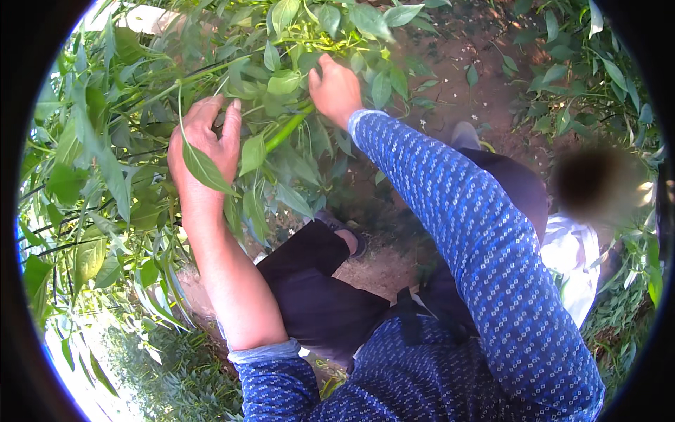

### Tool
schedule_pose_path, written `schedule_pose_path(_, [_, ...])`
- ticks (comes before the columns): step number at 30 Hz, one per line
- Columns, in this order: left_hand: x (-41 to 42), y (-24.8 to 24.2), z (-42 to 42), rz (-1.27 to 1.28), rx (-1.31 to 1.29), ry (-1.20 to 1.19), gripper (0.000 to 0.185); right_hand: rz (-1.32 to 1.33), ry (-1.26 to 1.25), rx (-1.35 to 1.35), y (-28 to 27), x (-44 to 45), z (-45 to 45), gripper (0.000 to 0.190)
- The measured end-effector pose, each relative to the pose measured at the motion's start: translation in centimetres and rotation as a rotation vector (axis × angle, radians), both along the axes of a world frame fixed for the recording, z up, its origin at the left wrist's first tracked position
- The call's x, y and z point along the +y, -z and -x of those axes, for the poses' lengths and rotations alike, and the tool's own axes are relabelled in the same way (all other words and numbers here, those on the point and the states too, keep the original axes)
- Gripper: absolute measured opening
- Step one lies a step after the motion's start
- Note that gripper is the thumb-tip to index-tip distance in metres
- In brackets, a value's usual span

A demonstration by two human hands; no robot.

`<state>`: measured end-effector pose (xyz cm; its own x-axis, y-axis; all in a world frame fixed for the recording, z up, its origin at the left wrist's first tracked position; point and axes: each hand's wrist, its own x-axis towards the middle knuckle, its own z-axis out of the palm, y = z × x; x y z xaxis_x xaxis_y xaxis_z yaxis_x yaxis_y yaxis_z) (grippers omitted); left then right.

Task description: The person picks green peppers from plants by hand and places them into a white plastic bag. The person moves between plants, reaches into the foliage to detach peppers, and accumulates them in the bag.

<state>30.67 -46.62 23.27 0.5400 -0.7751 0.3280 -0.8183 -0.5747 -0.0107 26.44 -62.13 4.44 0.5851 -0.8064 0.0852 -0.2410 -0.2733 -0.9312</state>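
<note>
My left hand (205, 145) is raised among the leaves of a pepper plant (285, 82), thumb and fingers apart. A single leaf (205, 166) hangs across the back of that hand and its wrist. Farther right, my right hand (337, 89) reaches into the foliage with its fingers bent; the leaves and the hand itself hide what its fingertips touch. A long green pepper (287, 132) slants between the two hands. Its upper end meets the edge of my right hand, and whether the hand grips it does not show.
Dark strings (79, 242) run through the plants at left. Bare soil (448, 79) with small fallen petals lies between the rows. More pepper plants (575, 79) stand at right. A white sack or sheet (572, 258) is beside my leg. A dark blur (596, 182) covers part of the right side.
</note>
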Motion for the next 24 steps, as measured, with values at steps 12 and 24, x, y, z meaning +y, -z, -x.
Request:
schedule_pose_path(12, [0.6, -0.2, -0.3, 0.004, 0.016, 0.037, 0.031, 0.314, -0.113, -0.032, -0.3, 0.2, 6.1, 0.025])
schedule_pose_path(24, [0.6, 0.0, 0.2, 0.012, -0.05, 0.073, 0.027, -0.064, -0.219, 0.096, -5.8, -0.7, 3.6, 0.042])
